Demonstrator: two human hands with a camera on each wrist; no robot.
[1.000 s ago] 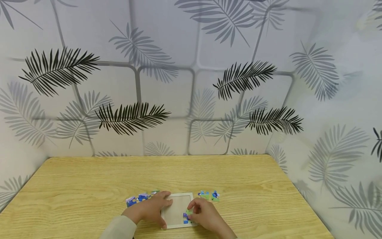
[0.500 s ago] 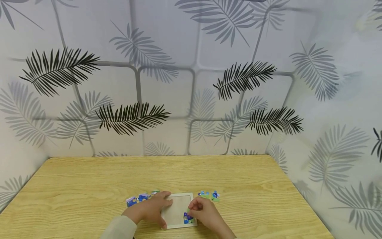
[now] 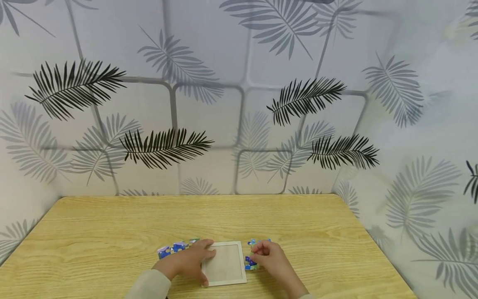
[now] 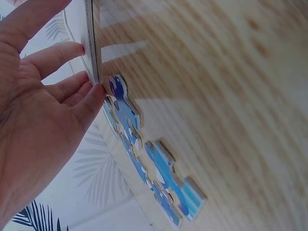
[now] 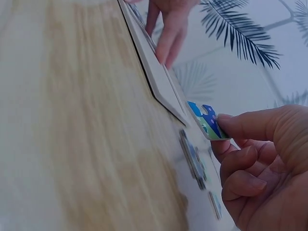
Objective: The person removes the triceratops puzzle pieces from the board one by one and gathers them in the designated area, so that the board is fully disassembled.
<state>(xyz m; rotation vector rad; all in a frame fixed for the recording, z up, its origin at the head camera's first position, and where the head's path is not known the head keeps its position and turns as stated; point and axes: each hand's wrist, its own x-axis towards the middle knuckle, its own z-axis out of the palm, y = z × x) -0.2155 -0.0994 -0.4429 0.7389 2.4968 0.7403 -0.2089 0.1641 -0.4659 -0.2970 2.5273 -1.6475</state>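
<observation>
A puzzle piece (image 5: 206, 120), blue and purple with a green part and a straight edge, is pinched between the thumb and finger of my right hand (image 3: 274, 259). In the head view that hand is just right of a white-rimmed puzzle tray (image 3: 225, 284), whose pale inside shows no pieces. My left hand (image 3: 190, 261) rests spread along the tray's left side, thumb at the near corner and fingers toward the far one. In the left wrist view its fairly straight fingertips touch the tray's edge (image 4: 92, 43).
Several blue and lilac puzzle pieces (image 3: 179, 246) lie left of the tray, partly behind my left hand. More pieces (image 3: 252, 241) lie to the right, partly covered by my right hand. The wooden table (image 3: 112, 224) meets a leaf-patterned wall (image 3: 209, 112).
My right hand has lifted the puzzle piece out of the tray's near right corner and moved right, past the rim. My left hand and the tray have stayed put.
</observation>
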